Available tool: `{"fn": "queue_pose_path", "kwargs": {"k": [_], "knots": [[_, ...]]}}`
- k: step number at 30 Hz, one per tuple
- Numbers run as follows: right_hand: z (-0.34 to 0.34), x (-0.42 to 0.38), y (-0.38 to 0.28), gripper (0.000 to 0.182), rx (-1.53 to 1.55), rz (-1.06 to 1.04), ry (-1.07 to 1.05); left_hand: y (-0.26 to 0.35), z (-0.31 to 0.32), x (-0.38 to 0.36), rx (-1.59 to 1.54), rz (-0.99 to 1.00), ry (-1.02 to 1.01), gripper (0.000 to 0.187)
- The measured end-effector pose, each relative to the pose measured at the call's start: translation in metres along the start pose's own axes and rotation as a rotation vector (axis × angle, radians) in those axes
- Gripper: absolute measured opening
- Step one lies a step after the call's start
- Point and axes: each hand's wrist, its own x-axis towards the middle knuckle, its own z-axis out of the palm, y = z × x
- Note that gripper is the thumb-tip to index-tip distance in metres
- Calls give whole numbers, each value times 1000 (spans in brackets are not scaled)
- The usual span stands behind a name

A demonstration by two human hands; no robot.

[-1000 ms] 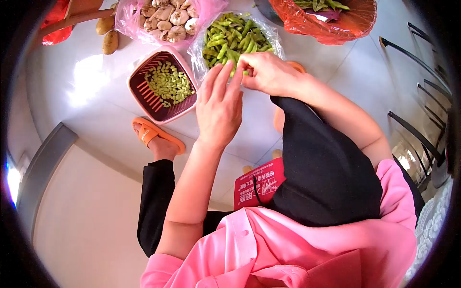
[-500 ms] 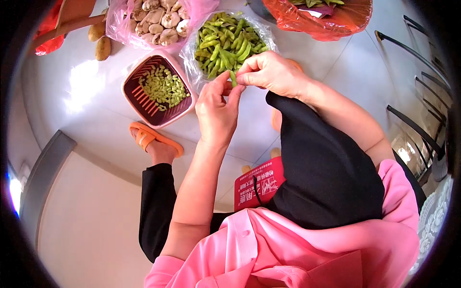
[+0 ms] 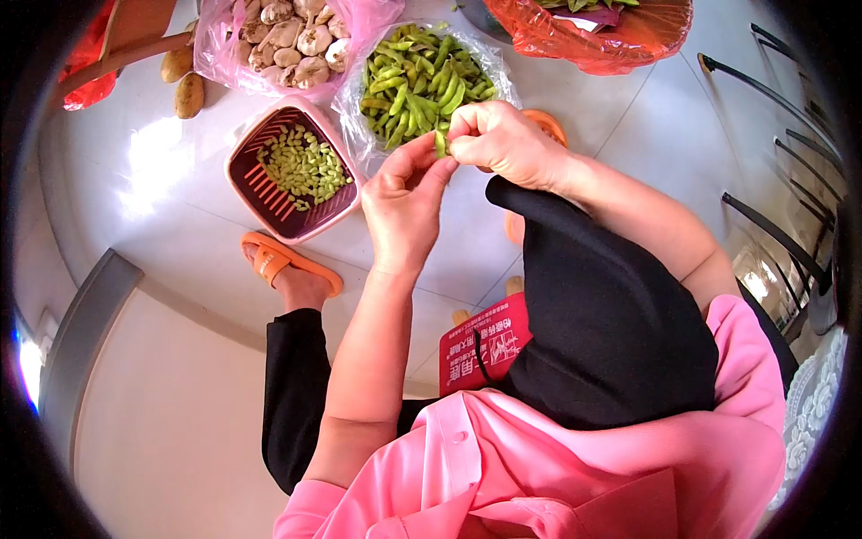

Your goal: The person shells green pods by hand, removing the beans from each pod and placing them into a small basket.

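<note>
A green soybean pod (image 3: 441, 142) is pinched between both my hands, in front of the bag of pods. My left hand (image 3: 406, 193) is closed on its lower end with thumb and fingers. From the right, my right hand (image 3: 507, 146) grips the other end, fingers curled and partly hiding it. Just beyond lies a clear plastic bag (image 3: 348, 110) heaped with green soybean pods (image 3: 422, 81). Left of my left hand stands a pink basket (image 3: 242, 193) with a dark slotted inside, holding shelled green beans (image 3: 305, 166).
Garlic bulbs (image 3: 301, 40) fill a pink bag (image 3: 215, 49) at the back. Two potatoes (image 3: 189, 95) lie left of it. A red bag (image 3: 593, 54) with leafy greens is back right. Black metal rails (image 3: 772, 90) line the right side. An orange slipper (image 3: 310, 268) is below the basket.
Both hands have shifted only slightly, still holding the pod, and less of the pod shows between the fingers. The whole view has moved a little.
</note>
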Motion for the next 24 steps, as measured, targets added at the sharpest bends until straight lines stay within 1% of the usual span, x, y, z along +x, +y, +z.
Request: {"fn": "queue_pose_path", "kwargs": {"k": [1,3,4,5,6,7,8,9,10,11,12,13,14,15,17,18,19,21,22,24], "knots": [[0,1,2,13,0,0,0,0,-2,2,-233,-136,-51,26],[1,2,3,9,-121,-162,1,-7,-6,3,-228,-155,-79,25],[1,1,0,9,-120,-161,2,-14,-6,3,-402,-231,-111,24],[-1,-2,-5,10,-14,-61,-45,-20,-6,3,-577,-309,-143,23],[-2,-3,-9,11,91,39,-92,-21,-6,3,-577,-309,-146,23],[-5,-1,-5,11,91,38,-90,-21,-6,3,-655,-365,-164,23],[-10,3,4,12,235,123,-153,-22,-6,2,-731,-423,-180,22],[-12,6,7,13,380,208,-216,-23,-5,2,-730,-424,-180,22],[-13,7,10,19,408,248,-215,-24,-4,2,-740,-426,-170,22],[-12,7,13,19,408,247,-215,-25,-2,3,-749,-429,-160,21],[-7,5,12,23,191,142,-138,-25,0,5,-748,-429,-161,21],[-2,3,10,26,-26,37,-59,-24,2,7,-656,-398,-108,20],[0,0,6,26,-112,5,-31,-24,4,9,-563,-366,-55,19],[1,1,11,26,-112,6,-30,-23,6,10,-563,-366,-55,19],[3,5,23,21,-184,-275,-3,-22,9,12,-586,-361,29,18],[2,5,20,16,-163,-215,0,-19,9,12,-658,-407,39,17],[1,3,16,16,-162,-214,1,-21,8,11,-658,-408,39,17],[0,1,10,21,-443,-308,44,-27,7,12,-761,-425,4,16],[-2,1,9,21,-443,-307,46,-28,7,12,-761,-426,3,16],[-3,-1,8,11,-535,-334,35,-28,6,9,-735,-452,-5,15]]}}
